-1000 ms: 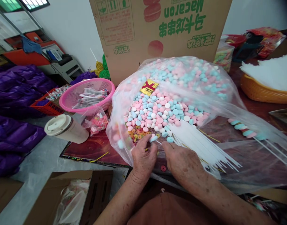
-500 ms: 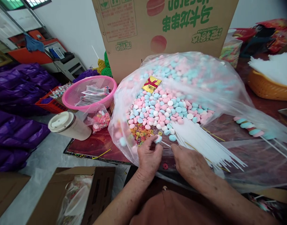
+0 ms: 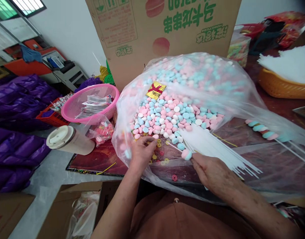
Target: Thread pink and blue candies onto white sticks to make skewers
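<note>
My right hand (image 3: 210, 167) is closed around a thin white stick (image 3: 174, 146). A pink-and-blue marshmallow (image 3: 186, 154) is threaded on that stick beside my fingertips, and the bare tip points up and left. My left hand (image 3: 142, 149) is over the small ring-shaped gummies (image 3: 164, 161), thumb and forefinger curved with a gap between them; whether a fingertip touches a ring is hidden. Just past those fingers lies a heap of pink, blue and white marshmallows (image 3: 169, 114) in a clear plastic bag (image 3: 127, 96). White sticks (image 3: 217, 151) lie bundled by my right hand.
Behind the bag stands a large cardboard box (image 3: 132, 30). Left are a pink basket (image 3: 67, 109) of packets, a lidded cup (image 3: 80, 141) and a small candy bag (image 3: 104, 131). Filled skewers (image 3: 260, 129) lie right, below an orange basket (image 3: 281, 86) of white sticks.
The marshmallow was between my left fingers near the stick; now it is on the stick by my right hand. My left hand has moved left to the gummy rings. The view has shifted slightly.
</note>
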`<state>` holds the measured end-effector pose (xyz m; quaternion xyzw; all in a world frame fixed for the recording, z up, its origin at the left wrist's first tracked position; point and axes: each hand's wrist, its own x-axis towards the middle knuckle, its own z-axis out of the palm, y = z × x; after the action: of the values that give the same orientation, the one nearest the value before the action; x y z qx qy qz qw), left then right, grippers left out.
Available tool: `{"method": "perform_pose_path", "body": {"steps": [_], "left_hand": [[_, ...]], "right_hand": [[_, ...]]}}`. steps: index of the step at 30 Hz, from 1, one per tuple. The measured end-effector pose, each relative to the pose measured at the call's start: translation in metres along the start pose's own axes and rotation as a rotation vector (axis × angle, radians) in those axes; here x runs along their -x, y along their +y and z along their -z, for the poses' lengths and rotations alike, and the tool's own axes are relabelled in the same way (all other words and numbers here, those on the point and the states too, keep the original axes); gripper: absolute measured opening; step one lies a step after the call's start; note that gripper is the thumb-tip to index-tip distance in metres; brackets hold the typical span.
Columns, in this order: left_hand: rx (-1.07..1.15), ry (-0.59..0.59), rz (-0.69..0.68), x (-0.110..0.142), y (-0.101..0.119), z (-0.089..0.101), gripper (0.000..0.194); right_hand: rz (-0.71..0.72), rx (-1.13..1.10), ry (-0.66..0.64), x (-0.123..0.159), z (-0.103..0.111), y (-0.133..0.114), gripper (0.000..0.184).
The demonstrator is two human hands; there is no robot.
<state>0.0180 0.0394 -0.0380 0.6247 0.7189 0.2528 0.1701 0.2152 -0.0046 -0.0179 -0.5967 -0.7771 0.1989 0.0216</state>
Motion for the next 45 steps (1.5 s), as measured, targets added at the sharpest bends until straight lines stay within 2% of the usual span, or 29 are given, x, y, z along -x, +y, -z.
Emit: {"method": "perform_pose_path", "body": {"steps": [2,4,5,7,9,13,15,18,20,23,26,31,36,38,45], "left_hand": [[0.42,-0.046,0.161,0.006,0.001,0.004,0.014],[0.828,-0.137,0.332,0.013,0.003,0.009,0.023],[0.972,-0.172,0.387,0.017,0.004,0.011,0.027],[1.107,-0.176,0.435,0.023,0.006,0.011,0.03],[1.077,-0.115,0.406,0.027,0.008,0.007,0.028],[0.825,0.034,0.242,0.039,0.015,-0.004,0.016],[0.76,0.012,0.166,0.046,0.019,-0.008,0.012],[0.733,-0.134,0.032,0.047,0.021,-0.008,0.015],[0.631,-0.147,-0.007,0.036,0.021,-0.005,0.02],[0.24,-0.082,-0.002,0.007,0.021,-0.006,0.016],[0.031,-0.152,-0.004,-0.013,0.026,-0.013,0.008],[0.117,-0.205,0.032,-0.009,0.022,-0.019,0.004],[0.711,-0.218,0.367,0.006,0.012,-0.013,0.014],[0.821,-0.213,0.429,0.011,0.013,-0.013,0.015],[0.934,-0.117,0.432,0.021,0.013,-0.015,0.016]], "right_hand": [[0.022,-0.014,-0.021,0.002,0.001,-0.005,0.024],[0.047,-0.028,-0.04,0.001,0.003,-0.009,0.022],[0.045,-0.028,-0.05,0.001,0.004,-0.011,0.022],[0.025,-0.012,-0.076,0.0,0.005,-0.016,0.021],[0.023,0.022,-0.105,0.001,0.006,-0.021,0.022],[0.011,0.118,-0.088,0.005,0.002,-0.031,0.024],[-0.002,0.111,-0.054,0.003,-0.004,-0.031,0.024],[0.026,-0.023,-0.011,-0.002,-0.012,-0.02,0.024],[0.031,-0.143,0.074,-0.006,-0.015,-0.007,0.024],[0.014,-0.218,0.2,-0.009,-0.014,0.011,0.029],[0.017,-0.194,0.194,-0.008,-0.011,0.016,0.028],[-0.051,-0.069,0.07,-0.002,-0.01,0.008,0.024],[-0.045,0.05,-0.037,0.0,-0.004,-0.007,0.024],[-0.055,0.076,-0.069,0.0,-0.001,-0.013,0.025],[-0.073,0.164,-0.076,0.003,0.0,-0.024,0.025]]}}
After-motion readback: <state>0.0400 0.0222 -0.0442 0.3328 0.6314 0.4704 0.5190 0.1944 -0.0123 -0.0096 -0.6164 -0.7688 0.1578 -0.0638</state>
